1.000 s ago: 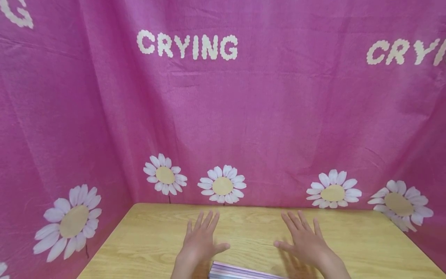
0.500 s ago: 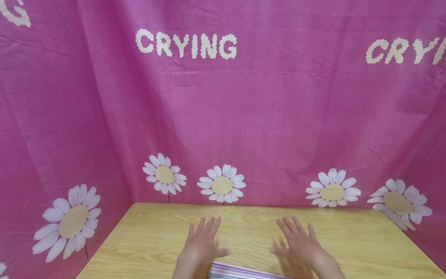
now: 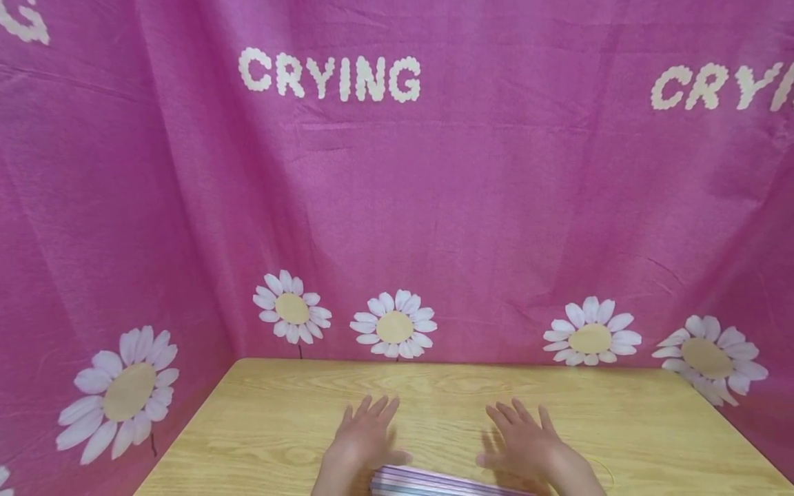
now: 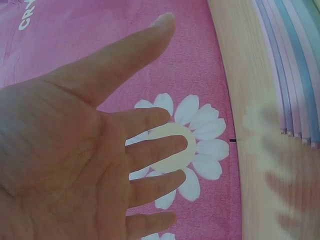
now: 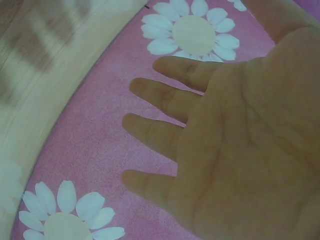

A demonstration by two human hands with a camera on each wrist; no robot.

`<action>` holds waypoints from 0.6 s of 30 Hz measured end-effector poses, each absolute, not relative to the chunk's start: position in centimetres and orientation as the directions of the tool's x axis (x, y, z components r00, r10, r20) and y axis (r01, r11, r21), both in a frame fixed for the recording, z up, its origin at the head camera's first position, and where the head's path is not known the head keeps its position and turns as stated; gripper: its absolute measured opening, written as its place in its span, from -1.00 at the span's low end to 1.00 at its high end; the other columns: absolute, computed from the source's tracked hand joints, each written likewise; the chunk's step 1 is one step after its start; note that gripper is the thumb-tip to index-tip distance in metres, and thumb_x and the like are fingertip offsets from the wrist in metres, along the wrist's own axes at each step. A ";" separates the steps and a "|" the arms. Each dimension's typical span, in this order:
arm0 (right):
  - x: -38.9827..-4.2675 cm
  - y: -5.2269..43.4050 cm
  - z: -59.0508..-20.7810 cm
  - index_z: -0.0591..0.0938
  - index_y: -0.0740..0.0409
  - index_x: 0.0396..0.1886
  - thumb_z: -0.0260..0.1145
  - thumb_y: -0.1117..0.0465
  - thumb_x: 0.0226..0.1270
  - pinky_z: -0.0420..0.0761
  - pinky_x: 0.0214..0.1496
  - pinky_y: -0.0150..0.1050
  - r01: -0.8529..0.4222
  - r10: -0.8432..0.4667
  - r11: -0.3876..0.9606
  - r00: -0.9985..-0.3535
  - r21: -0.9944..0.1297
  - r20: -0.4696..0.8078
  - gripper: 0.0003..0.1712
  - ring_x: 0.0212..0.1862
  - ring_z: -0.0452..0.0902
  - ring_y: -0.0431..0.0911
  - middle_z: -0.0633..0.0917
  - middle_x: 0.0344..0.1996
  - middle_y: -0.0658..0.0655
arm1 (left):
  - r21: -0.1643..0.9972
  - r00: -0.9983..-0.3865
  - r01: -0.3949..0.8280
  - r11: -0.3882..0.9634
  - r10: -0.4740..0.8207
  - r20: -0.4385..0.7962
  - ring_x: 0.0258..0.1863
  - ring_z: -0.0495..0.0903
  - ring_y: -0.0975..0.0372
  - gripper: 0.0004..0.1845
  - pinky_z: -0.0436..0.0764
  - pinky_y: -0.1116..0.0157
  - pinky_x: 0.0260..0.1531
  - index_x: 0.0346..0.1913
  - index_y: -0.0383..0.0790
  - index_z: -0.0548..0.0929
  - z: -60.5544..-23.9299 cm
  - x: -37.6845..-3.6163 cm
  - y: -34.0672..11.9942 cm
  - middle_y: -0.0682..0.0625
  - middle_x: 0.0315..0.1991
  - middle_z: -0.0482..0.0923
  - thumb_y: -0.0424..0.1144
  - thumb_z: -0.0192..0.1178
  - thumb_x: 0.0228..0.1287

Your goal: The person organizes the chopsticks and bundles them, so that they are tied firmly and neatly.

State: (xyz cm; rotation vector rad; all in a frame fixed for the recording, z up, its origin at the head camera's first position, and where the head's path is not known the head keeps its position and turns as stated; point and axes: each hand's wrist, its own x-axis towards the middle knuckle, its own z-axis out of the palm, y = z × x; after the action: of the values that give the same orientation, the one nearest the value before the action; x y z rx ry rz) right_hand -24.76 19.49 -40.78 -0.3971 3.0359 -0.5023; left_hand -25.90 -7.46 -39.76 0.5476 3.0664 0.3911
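Both hands have drawn back toward the person since the earlier frames, sliding lower over the table while their fingers stayed spread. Nearest the person, at the bottom edge of the head view, lies a stack of pastel sheets [image 3: 428, 481], its pink, lilac and blue edges fanned in stripes; it rests flat on the wooden table [image 3: 260, 427] between the two wrists, and only its far edge shows. No writing can be read on it. The left wrist view shows the same striped edges [image 4: 295, 65] lying on the pale wood.

The left hand [image 3: 362, 437] hovers palm down just left of the stack, fingers straight and parted, thumb pointing inward toward the stack's corner; whether the thumb touches the sheets cannot be told. From its wrist camera the palm [image 4: 65, 165] is open, thumb raised away from the four loosely spread fingers, holding nothing. The right hand [image 3: 527, 444] mirrors it just right of the stack, palm down, fingers fanned forward, thumb turned in. Its wrist camera shows a flat open palm [image 5: 245, 145] with fingers apart and nothing in them. Soft shadows of both hands fall on the wood beneath.

Beyond the table's far edge hangs a magenta cloth backdrop [image 3: 496, 207] printed with white daisies [image 3: 393, 325]. High on it the word "CRYING" [image 3: 330, 76] reads in cream letters, and the same word begins again at the right edge, cut off.
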 end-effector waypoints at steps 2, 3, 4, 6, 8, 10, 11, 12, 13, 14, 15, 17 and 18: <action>-24.8 19.4 -41.0 0.35 0.30 0.36 0.40 -0.25 0.07 -0.19 0.36 0.51 -0.249 -0.262 0.919 -0.965 -0.307 -0.003 0.01 0.45 0.08 0.42 0.39 0.35 0.38 | 0.235 -0.938 0.344 0.909 0.344 0.039 0.41 0.26 -0.19 -0.06 0.20 -0.23 0.35 0.40 -0.18 0.34 -39.9 -25.9 -7.4 -0.18 0.40 0.35 0.16 0.41 -0.03; -24.8 19.4 -41.0 0.35 0.30 0.36 0.40 -0.25 0.07 -0.19 0.36 0.51 -0.249 -0.263 0.921 -0.965 -0.300 -0.007 0.01 0.44 0.09 0.43 0.39 0.34 0.38 | 0.235 -0.938 0.344 0.909 0.345 0.037 0.41 0.27 -0.19 -0.07 0.21 -0.23 0.34 0.40 -0.17 0.35 -39.9 -25.9 -7.4 -0.17 0.39 0.36 0.15 0.42 -0.03; -24.9 19.3 -41.1 0.35 0.30 0.35 0.40 -0.25 0.06 -0.18 0.36 0.51 -0.248 -0.263 0.922 -0.965 -0.297 -0.012 0.01 0.44 0.11 0.43 0.39 0.34 0.38 | 0.235 -0.937 0.345 0.909 0.347 0.035 0.41 0.28 -0.19 -0.07 0.22 -0.22 0.34 0.39 -0.17 0.36 -39.9 -25.9 -7.4 -0.17 0.39 0.36 0.15 0.43 -0.04; -24.9 19.3 -41.2 0.35 0.30 0.35 0.41 -0.24 0.05 -0.16 0.35 0.51 -0.245 -0.264 0.924 -0.964 -0.293 -0.025 0.01 0.42 0.14 0.44 0.40 0.33 0.39 | 0.233 -0.936 0.347 0.909 0.350 0.030 0.40 0.29 -0.19 -0.08 0.24 -0.21 0.34 0.38 -0.16 0.38 -40.0 -25.9 -7.4 -0.16 0.38 0.38 0.14 0.44 -0.05; -24.9 19.2 -41.2 0.35 0.30 0.35 0.43 -0.24 0.03 -0.11 0.36 0.50 -0.241 -0.260 0.925 -0.965 -0.295 -0.030 0.03 0.40 0.18 0.43 0.41 0.32 0.38 | 0.232 -0.936 0.345 0.909 0.350 0.021 0.39 0.30 -0.19 -0.08 0.25 -0.20 0.33 0.38 -0.15 0.38 -40.0 -25.9 -7.3 -0.16 0.37 0.38 0.14 0.44 -0.06; -24.9 19.1 -41.3 0.36 0.30 0.35 0.45 -0.24 0.01 -0.07 0.36 0.49 -0.240 -0.260 0.926 -0.965 -0.292 -0.031 0.03 0.38 0.21 0.42 0.42 0.31 0.38 | 0.228 -0.937 0.343 0.911 0.349 0.013 0.38 0.32 -0.18 -0.08 0.26 -0.19 0.33 0.38 -0.15 0.38 -40.1 -25.9 -7.2 -0.16 0.36 0.40 0.14 0.45 -0.06; -24.9 19.1 -41.4 0.36 0.31 0.34 0.45 -0.23 0.00 -0.04 0.35 0.49 -0.242 -0.261 0.927 -0.965 -0.286 -0.029 0.03 0.37 0.23 0.42 0.43 0.30 0.38 | 0.224 -0.937 0.341 0.913 0.348 0.008 0.37 0.32 -0.17 -0.08 0.27 -0.18 0.33 0.38 -0.15 0.38 -40.1 -25.9 -7.2 -0.16 0.36 0.40 0.14 0.45 -0.06; -24.8 19.0 -41.4 0.37 0.31 0.33 0.46 -0.23 -0.01 -0.02 0.35 0.49 -0.244 -0.262 0.927 -0.965 -0.284 -0.029 0.03 0.36 0.24 0.42 0.43 0.30 0.39 | 0.218 -0.938 0.339 0.915 0.347 0.003 0.37 0.33 -0.17 -0.08 0.27 -0.18 0.33 0.38 -0.14 0.38 -40.2 -25.9 -7.1 -0.15 0.36 0.41 0.14 0.44 -0.06; -24.8 19.0 -41.5 0.38 0.31 0.33 0.47 -0.22 -0.02 -0.01 0.35 0.49 -0.244 -0.263 0.927 -0.964 -0.284 -0.028 0.03 0.36 0.25 0.42 0.44 0.29 0.39 | 0.212 -0.938 0.337 0.917 0.346 -0.004 0.37 0.33 -0.17 -0.09 0.28 -0.17 0.33 0.38 -0.14 0.38 -40.2 -25.9 -7.1 -0.15 0.35 0.41 0.14 0.44 -0.06; -24.8 18.9 -41.5 0.39 0.31 0.32 0.47 -0.22 -0.03 0.00 0.34 0.49 -0.248 -0.265 0.928 -0.964 -0.279 -0.025 0.02 0.35 0.26 0.42 0.45 0.28 0.38 | 0.209 -0.938 0.336 0.918 0.346 -0.010 0.36 0.34 -0.16 -0.08 0.29 -0.17 0.32 0.38 -0.14 0.38 -40.2 -25.9 -7.0 -0.15 0.35 0.42 0.14 0.45 -0.06; -24.7 18.9 -41.5 0.39 0.31 0.31 0.48 -0.21 -0.04 0.01 0.34 0.48 -0.247 -0.264 0.928 -0.964 -0.278 -0.026 0.02 0.35 0.27 0.41 0.46 0.27 0.38 | 0.206 -0.938 0.337 0.919 0.347 -0.016 0.36 0.34 -0.16 -0.08 0.29 -0.16 0.32 0.38 -0.14 0.38 -40.3 -25.9 -6.9 -0.15 0.35 0.41 0.14 0.45 -0.06; -24.7 18.8 -41.6 0.40 0.32 0.30 0.49 -0.20 -0.06 0.03 0.34 0.47 -0.248 -0.265 0.928 -0.964 -0.277 -0.025 0.02 0.33 0.29 0.40 0.48 0.26 0.37 | 0.189 -0.935 0.345 0.919 0.355 -0.024 0.34 0.37 -0.15 -0.08 0.33 -0.14 0.31 0.38 -0.14 0.38 -40.4 -25.9 -6.8 -0.14 0.34 0.42 0.14 0.45 -0.06; -24.6 18.8 -41.6 0.41 0.33 0.29 0.50 -0.18 -0.06 0.04 0.34 0.47 -0.246 -0.264 0.929 -0.964 -0.277 -0.029 0.01 0.33 0.30 0.39 0.48 0.25 0.36 | 0.185 -0.932 0.352 0.918 0.363 -0.028 0.33 0.38 -0.14 -0.09 0.35 -0.12 0.29 0.38 -0.14 0.39 -40.4 -25.9 -6.7 -0.14 0.33 0.43 0.14 0.45 -0.05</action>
State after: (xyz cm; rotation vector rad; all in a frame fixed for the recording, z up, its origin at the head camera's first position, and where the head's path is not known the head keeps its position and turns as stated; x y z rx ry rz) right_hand -24.63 18.77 -41.65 -0.3999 3.0205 -0.4213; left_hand -25.87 -6.68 -40.43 0.5620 3.0154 0.2735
